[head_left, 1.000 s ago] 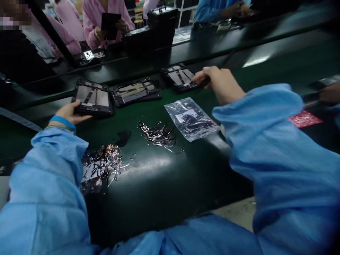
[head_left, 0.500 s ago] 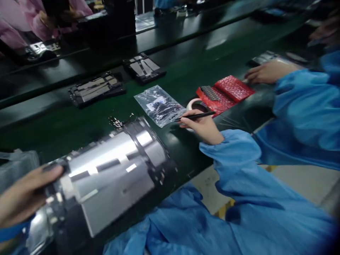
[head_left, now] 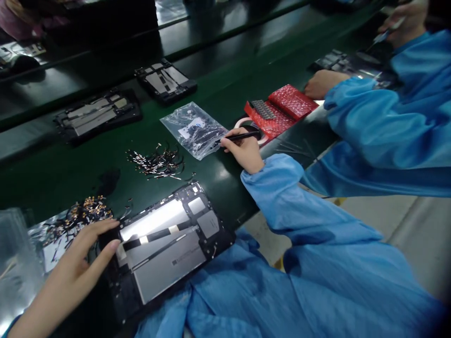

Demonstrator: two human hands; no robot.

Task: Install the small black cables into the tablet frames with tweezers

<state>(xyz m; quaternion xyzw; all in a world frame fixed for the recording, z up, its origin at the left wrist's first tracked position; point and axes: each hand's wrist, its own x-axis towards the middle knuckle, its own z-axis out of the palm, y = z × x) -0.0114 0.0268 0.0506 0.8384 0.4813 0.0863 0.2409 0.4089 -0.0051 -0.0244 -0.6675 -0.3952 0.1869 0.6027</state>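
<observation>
An opened tablet [head_left: 165, 253] with black frame and silvery inner plates lies at the near edge of the green bench. My left hand [head_left: 79, 263] grips its left end, thumb over the edge and index finger at the upper corner; the other fingers are partly hidden. My right hand [head_left: 248, 152] is closed around black tweezers [head_left: 243, 136], their tips pointing left by a clear plastic bag [head_left: 193, 129] of small dark parts. Between bag and tablet lies a pile of short dark cables [head_left: 155, 162]. Another pile of gold-tipped cables [head_left: 89, 211] rests beyond my left hand.
Two more opened tablets [head_left: 98, 115] [head_left: 165, 80] lie farther back. Behind my right hand are a tape roll [head_left: 262, 139] and red bubble wrap [head_left: 292, 103]. A co-worker's sleeved arm [head_left: 380, 112] reaches in from the right. Clear plastic [head_left: 17, 253] stands far left.
The tablet has come down and flattened at the bench edge, uncovering both cable piles. My left hand has shifted its hold at the tablet's left end. My right hand keeps the tweezers by the bag.
</observation>
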